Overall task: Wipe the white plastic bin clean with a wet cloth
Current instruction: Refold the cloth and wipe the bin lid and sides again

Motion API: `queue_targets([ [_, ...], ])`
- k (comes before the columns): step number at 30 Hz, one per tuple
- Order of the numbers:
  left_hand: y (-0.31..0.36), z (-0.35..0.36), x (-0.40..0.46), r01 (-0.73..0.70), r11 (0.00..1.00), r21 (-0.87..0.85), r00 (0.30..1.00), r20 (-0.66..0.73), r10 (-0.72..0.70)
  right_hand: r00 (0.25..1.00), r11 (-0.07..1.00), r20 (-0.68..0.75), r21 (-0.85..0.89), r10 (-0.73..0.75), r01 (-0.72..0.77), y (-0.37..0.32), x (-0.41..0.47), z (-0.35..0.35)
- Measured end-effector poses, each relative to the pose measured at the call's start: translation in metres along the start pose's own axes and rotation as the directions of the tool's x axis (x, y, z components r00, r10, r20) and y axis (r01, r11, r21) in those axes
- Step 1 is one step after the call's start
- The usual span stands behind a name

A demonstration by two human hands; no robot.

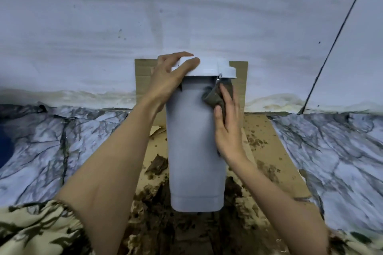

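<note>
A tall white plastic bin (192, 147) with a lid (207, 68) stands upright on a muddy sheet of cardboard. My left hand (167, 80) grips the left edge of the lid, thumb and fingers over the rim. My right hand (227, 124) presses a dark wet cloth (213, 97) flat against the upper right side of the bin, just below the lid. Part of the cloth is hidden under my palm.
The cardboard (267, 143) lies on a marble-patterned floor (51, 141) and is smeared with brown mud (157, 164) around the bin's base. Another cardboard piece (143, 74) leans on the stained white wall (186, 16) behind. A dark cable (335, 41) runs diagonally at right.
</note>
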State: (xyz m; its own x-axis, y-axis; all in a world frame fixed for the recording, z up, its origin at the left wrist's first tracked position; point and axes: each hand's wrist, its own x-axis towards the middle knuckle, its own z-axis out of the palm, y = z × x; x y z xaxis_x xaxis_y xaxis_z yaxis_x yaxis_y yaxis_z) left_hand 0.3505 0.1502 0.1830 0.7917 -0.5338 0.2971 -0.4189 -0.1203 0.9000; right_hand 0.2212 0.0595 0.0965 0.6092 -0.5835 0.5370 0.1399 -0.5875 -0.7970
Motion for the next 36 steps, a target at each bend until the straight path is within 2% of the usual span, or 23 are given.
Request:
queue_targets([
  [3,-0.005,-0.003,0.003,-0.019,1.000,-0.021,1.000,-0.004,0.019,0.989,0.990,0.065,0.049,0.129,-0.133,0.011,-0.034,-0.002],
  [6,-0.005,-0.001,0.002,-0.022,0.999,-0.030,1.000,-0.006,0.021,0.968,0.962,0.042,0.109,0.246,-0.249,0.008,-0.025,-0.009],
  [11,0.001,0.003,-0.003,-0.013,0.999,-0.035,0.999,-0.032,0.012,0.972,0.966,-0.032,0.117,0.235,-0.230,-0.022,0.015,-0.004],
  [15,-0.002,0.001,-0.007,-0.025,0.999,-0.040,0.999,-0.046,0.023,0.990,0.990,-0.021,-0.028,0.138,-0.138,-0.021,-0.013,0.004],
  [19,-0.003,0.000,-0.010,-0.021,0.999,-0.043,0.999,-0.035,0.019,0.991,0.991,-0.009,0.022,0.133,-0.132,-0.022,-0.005,-0.007],
  [23,0.002,0.004,-0.009,-0.007,1.000,-0.017,1.000,-0.022,0.007,0.992,0.995,-0.075,-0.015,0.101,-0.102,-0.018,0.005,-0.005],
  [25,0.004,0.005,-0.008,-0.007,1.000,-0.008,1.000,-0.020,0.007,0.990,0.993,-0.090,0.045,0.108,-0.105,-0.003,0.000,-0.003],
  [28,0.003,0.002,-0.006,0.000,1.000,-0.027,1.000,-0.020,-0.001,0.970,0.967,-0.065,0.122,0.233,-0.224,0.036,-0.045,0.003],
  [33,-0.002,0.003,0.000,0.008,0.998,-0.058,0.999,-0.033,-0.010,0.899,0.880,0.104,0.184,0.425,-0.438,0.091,-0.161,0.001],
  [36,-0.001,0.007,0.001,0.009,0.997,-0.078,0.999,-0.037,-0.012,0.906,0.893,0.076,0.153,0.417,-0.424,0.089,-0.167,-0.002],
])
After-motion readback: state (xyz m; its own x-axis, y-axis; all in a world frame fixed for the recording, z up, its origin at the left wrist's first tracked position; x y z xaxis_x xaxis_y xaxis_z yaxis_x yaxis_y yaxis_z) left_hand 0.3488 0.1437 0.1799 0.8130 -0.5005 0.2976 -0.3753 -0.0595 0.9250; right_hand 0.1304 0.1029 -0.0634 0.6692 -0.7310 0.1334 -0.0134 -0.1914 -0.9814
